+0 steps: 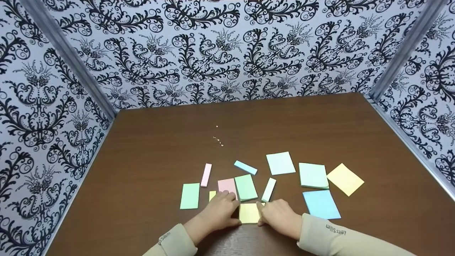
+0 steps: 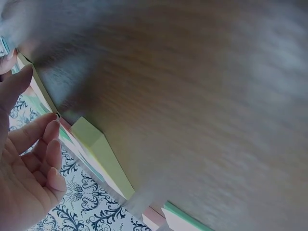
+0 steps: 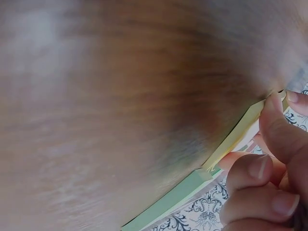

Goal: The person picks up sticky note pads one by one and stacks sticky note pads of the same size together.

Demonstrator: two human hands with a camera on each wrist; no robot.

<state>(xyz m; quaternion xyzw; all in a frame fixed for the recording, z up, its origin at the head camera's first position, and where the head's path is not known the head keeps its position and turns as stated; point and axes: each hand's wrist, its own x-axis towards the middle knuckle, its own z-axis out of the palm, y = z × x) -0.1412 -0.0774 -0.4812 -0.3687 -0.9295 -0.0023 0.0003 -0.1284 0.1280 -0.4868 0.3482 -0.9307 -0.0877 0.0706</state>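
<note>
A pale yellow sticky note pad (image 1: 249, 214) lies at the near side of the table between the two hands. My left hand (image 1: 222, 210) pinches its left edge between thumb and fingers. On the opposite edge, my right hand (image 1: 281, 215) grips it the same way. The right wrist view shows the pad's thick yellow side (image 3: 236, 137) with the thumb against it. Just beyond lie a pink pad (image 1: 226, 185), partly under the left fingers, and a green pad (image 1: 246, 187). A narrow yellow pad (image 1: 212, 195) is mostly hidden by the left hand.
Left stand a green pad (image 1: 190, 196) and a thin pink strip (image 1: 206, 175). Blue (image 1: 245, 167) and whitish (image 1: 269, 190) strips lie mid-table. Toward the right are a pale square (image 1: 280, 163), a mint stack (image 1: 313, 175), a yellow square (image 1: 345, 179) and a blue square (image 1: 321, 204). Patterned walls surround the table.
</note>
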